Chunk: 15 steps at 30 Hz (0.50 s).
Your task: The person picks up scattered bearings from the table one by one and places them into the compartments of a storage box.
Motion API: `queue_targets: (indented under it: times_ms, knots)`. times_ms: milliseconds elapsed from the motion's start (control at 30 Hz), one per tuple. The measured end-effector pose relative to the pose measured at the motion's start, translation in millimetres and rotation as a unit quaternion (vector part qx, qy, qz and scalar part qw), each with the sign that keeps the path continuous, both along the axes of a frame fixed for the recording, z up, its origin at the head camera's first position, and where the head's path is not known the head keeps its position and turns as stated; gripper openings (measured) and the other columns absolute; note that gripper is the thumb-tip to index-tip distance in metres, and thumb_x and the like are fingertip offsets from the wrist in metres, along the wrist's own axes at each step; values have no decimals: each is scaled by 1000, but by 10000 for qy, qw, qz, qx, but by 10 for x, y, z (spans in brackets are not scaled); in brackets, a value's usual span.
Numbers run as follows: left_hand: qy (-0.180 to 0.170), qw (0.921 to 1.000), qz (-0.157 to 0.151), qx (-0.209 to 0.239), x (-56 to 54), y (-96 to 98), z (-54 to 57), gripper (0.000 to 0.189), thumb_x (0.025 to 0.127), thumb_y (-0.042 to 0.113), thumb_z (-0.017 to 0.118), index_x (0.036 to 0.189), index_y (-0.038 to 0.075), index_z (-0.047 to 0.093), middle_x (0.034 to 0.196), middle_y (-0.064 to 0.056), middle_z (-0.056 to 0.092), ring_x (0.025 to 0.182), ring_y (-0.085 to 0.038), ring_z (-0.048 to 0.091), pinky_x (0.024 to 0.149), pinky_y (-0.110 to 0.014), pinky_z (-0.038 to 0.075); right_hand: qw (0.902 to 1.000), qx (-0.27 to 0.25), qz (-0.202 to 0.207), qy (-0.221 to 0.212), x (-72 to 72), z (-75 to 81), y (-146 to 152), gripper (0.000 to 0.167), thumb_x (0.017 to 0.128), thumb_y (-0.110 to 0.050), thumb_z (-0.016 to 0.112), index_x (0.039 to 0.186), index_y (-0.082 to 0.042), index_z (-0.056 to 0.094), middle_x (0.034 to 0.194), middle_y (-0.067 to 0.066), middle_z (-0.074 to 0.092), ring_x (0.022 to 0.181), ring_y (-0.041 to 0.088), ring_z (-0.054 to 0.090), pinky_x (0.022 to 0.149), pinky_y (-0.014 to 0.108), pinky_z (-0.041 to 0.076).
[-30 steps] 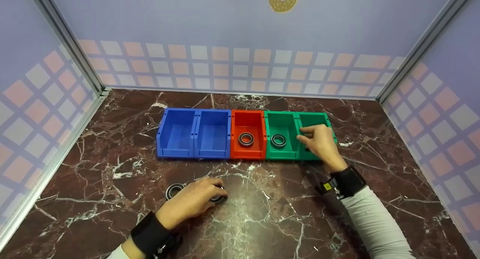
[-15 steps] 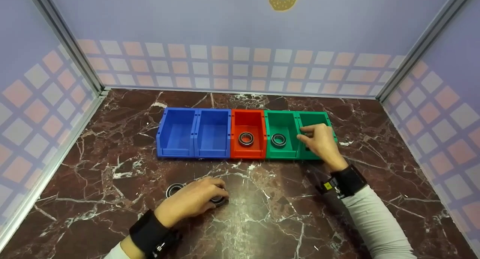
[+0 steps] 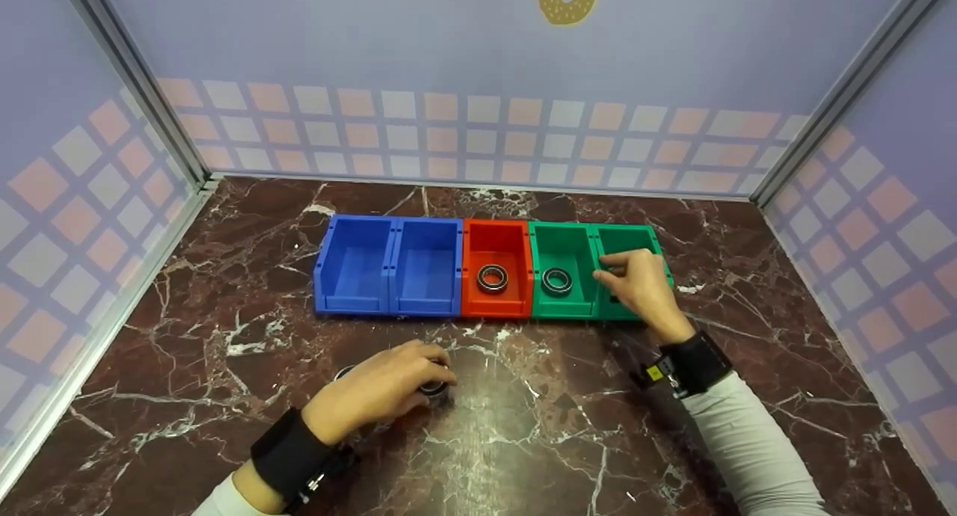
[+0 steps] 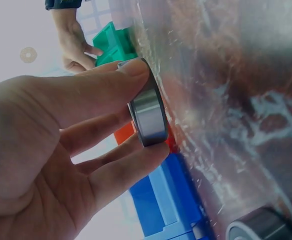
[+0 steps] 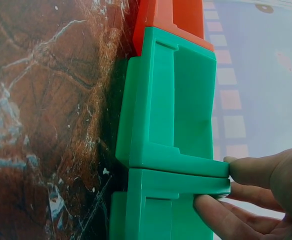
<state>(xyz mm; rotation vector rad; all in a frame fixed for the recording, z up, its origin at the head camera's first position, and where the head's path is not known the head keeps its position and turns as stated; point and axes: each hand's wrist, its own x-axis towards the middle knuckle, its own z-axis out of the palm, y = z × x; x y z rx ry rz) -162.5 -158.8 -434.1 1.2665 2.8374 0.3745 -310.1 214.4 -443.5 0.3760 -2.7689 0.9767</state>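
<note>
1. I judge that the step in hand is picking up a metal ring: my left hand pinches it between thumb and fingers, in front of the bins and left of the table's middle. I cannot tell whether it is wholly off the surface.
2. My right hand pinches the adjoining walls of the two green bins, at the row's end toward the table's right edge.
3. The next move, I think, calls for a firm pinch and a clean lift, with my right hand steadying the row.
4. A spare ring lies beside my left hand, toward the table's left edge, mostly hidden from above; I could knock it.
5. Farther back, nearer the table's back edge, the row runs from two blue bins through a red bin to the green ones. One ring lies in the red, another in the inner green.
6. Raised front lips stand in the way of a low approach, and my right hand partly covers the end bin, hiding its contents.
</note>
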Motion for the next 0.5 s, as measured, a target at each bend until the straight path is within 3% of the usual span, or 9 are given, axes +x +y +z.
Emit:
queue_targets:
  times_ms: [200,500]
  knots:
    - [137,9998,56,116,-55,-22,77,45,74,5,83,116,15,73,120,-5,67,107,-24,62,94,-37,55,10000,-21,50,-34,9,-7,5,34,92,-16,70,122,1,68,99,22,75,71,25,72,58,25,54]
    - [264,9996,42,132,-89,-31,94,46,73,4,83,116,16,73,119,-4,67,107,-24,62,94,-37,55,10000,-37,67,-63,7,2,2,35,93,-16,69,123,1,67,100,23,75,69,25,72,57,23,53]
